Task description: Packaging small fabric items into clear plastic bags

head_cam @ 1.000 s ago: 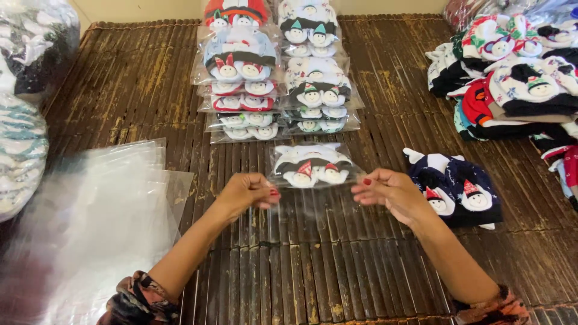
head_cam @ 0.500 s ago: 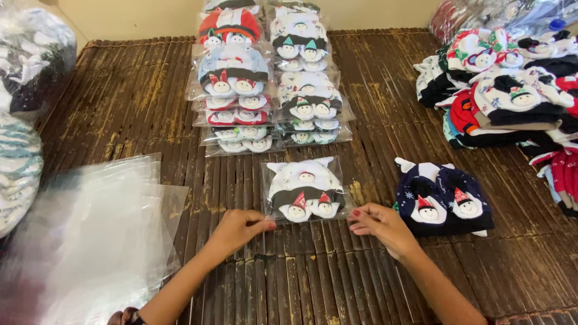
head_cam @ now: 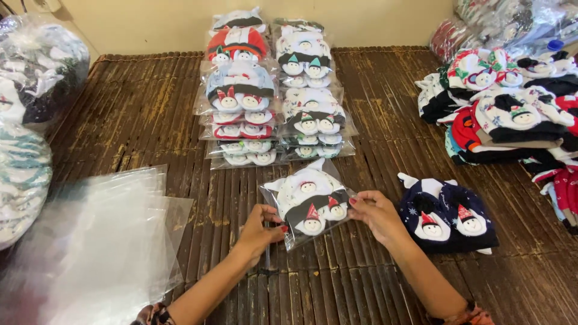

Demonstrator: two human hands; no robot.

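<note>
Dark slatted bamboo mat (head_cam: 150, 120) under everything I work on. Directly on it: clear plastic bags pile (head_cam: 102, 241) at my left, two rows of bagged baby hats (head_cam: 274, 96) ahead, loose navy hat (head_cam: 445, 213) at my right, unbagged hat heap (head_cam: 512, 108) far right, big filled sacks (head_cam: 30, 120) far left.

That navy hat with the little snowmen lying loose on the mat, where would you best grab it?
Probably by the folded band along the navy hat's near edge, coming from above and in front. It lies flat and unbagged, apart from the right hand, with bare mat before it, so a pinch there looks unobstructed.
</note>
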